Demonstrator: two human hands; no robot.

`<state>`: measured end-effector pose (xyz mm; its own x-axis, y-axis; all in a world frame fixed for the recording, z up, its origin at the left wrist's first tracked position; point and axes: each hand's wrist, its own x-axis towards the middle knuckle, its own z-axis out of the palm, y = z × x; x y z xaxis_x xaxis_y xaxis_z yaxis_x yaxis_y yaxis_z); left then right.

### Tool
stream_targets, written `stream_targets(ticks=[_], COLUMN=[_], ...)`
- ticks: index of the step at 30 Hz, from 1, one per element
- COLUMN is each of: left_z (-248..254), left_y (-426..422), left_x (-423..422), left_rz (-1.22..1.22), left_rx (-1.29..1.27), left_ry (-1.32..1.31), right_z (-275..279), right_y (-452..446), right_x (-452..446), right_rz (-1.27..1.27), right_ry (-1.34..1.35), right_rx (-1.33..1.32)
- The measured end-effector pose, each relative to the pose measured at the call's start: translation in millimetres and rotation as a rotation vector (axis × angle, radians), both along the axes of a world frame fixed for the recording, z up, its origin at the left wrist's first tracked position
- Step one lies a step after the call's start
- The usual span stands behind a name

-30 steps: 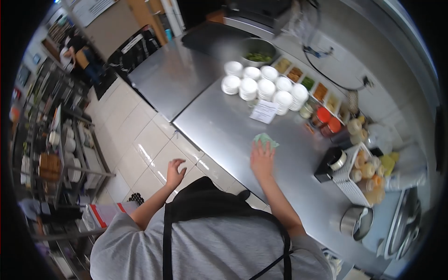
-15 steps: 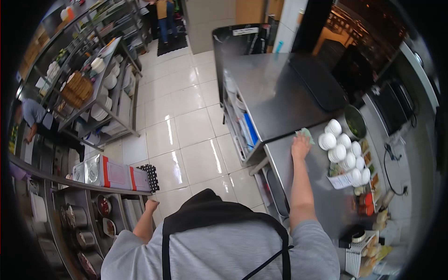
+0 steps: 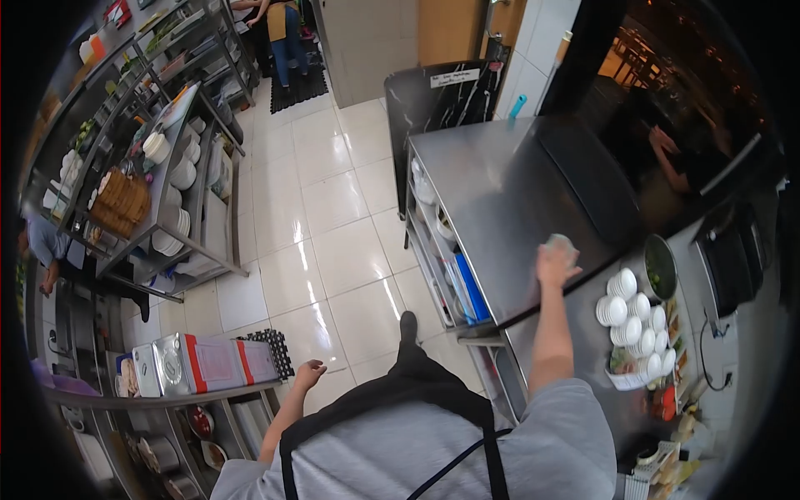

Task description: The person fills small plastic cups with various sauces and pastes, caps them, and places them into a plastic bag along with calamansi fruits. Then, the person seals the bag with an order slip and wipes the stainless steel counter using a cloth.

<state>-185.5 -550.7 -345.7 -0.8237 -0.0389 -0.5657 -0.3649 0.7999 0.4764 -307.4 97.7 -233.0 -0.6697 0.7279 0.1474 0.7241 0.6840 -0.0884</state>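
My right hand (image 3: 557, 265) lies on a pale green cloth (image 3: 562, 244), pressed against the steel counter (image 3: 492, 183) near the seam between two counter sections. Its fingers are partly spread over the cloth. My left hand (image 3: 311, 372) hangs over the tiled floor at my left side, fingers loosely curled and apart, holding nothing. To the right of my right hand stand stacks of small white bowls (image 3: 631, 321). A metal pot with green contents (image 3: 659, 267) is beside them.
A black tray (image 3: 587, 179) lies on the far counter. Shelving (image 3: 192, 167) with baskets and dishes stands at left, where a co-worker (image 3: 50, 242) is. Two people stand at the back. Clear-lidded containers (image 3: 212, 363) sit at lower left. My foot (image 3: 408, 327) is on the floor.
My right hand and the cloth have moved forward from the near counter, across the seam, onto the far section. The view has turned left, and my left hand has shifted over the floor.
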Motion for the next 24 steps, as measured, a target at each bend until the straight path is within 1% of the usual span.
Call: stream_targets(ticks=[2, 4, 6, 8, 10, 11, 12, 13, 14, 15, 16, 17, 18, 20, 21, 22, 23, 24], left_z=[15.3, 15.1, 13.6, 17.0, 21.3, 27.7, 32.4, 34.4, 35.2, 36.6, 43.3, 53.0, 57.9, 37.5, 27.0, 20.0, 15.0, 6.7], left_y=[7.1, 0.9, -5.8, -7.0, -3.9, 0.5, 5.7, 11.2, 16.1, 21.8, 30.2, 40.6, 45.4, 31.0, 20.8, 9.5, -2.7, -18.6], left_x=[-35.0, -57.6, -69.9, -89.4, -113.7, -128.5, -143.2, -158.2, -173.1, -187.1, -202.1, -215.3, -223.1, -229.4, -231.8, -233.8, -234.2, -233.5], left_rz=[0.052, 0.049, 0.036, -0.005, 0.015, 0.013, 0.011, 0.006, 0.017, 0.031, 0.033, 0.027, 0.025, 0.021, -0.07, -0.152, -0.14, -0.111], left_rx=[0.05, 0.005, -0.04, -0.06, -0.07, -0.059, -0.047, -0.047, -0.036, -0.023, -0.021, -0.025, -0.028, -0.008, -0.021, -0.038, -0.048, -0.069], left_ry=[0.049, 0.059, 0.042, -0.042, -0.117, -0.095, -0.071, -0.078, -0.062, -0.044, -0.05, -0.073, -0.092, -0.065, -0.061, -0.048, -0.055, -0.08], right_z=[-10.2, -17.0, -16.2, -6.8, -12.2, -19.5, -43.1, -74.9, -92.6, -82.5, -58.0, -37.6, -24.4, -4.7, -14.5, -21.0, -1.6, 9.9], right_y=[51.1, 85.1, 87.9, 70.9, 44.6, 29.7, 7.7, -17.7, -46.1, -90.1, -141.8, -168.0, -170.8, -178.0, -160.5, -136.6, -107.2, -84.0], right_x=[-23.8, -59.1, -108.5, -175.0, -245.6, -282.3, -319.4, -357.4, -383.2, -395.5, -400.4, -397.3, -390.8, -381.3, -383.7, -377.2, -364.3, -349.1], right_rz=[-0.273, -0.414, -0.433, -0.358, -0.125, -0.001, -0.006, 0.244, 0.494, 0.493, 0.604, 0.711, 0.719, 0.884, 0.885, 0.781, 0.728, 0.552], right_ry=[-0.043, -0.007, -0.006, 0.008, 0.06, 0.128, 0.117, 0.368, 0.617, 0.612, 0.42, 0.223, 0.219, 0.243, 0.211, 0.313, 0.276, 0.306], right_rx=[-0.048, -0.105, -0.095, 0.019, 0.157, 0.174, 0.171, -0.056, -0.288, -0.287, -0.136, 0.016, 0.019, -0.138, -0.206, -0.246, -0.235, -0.143])
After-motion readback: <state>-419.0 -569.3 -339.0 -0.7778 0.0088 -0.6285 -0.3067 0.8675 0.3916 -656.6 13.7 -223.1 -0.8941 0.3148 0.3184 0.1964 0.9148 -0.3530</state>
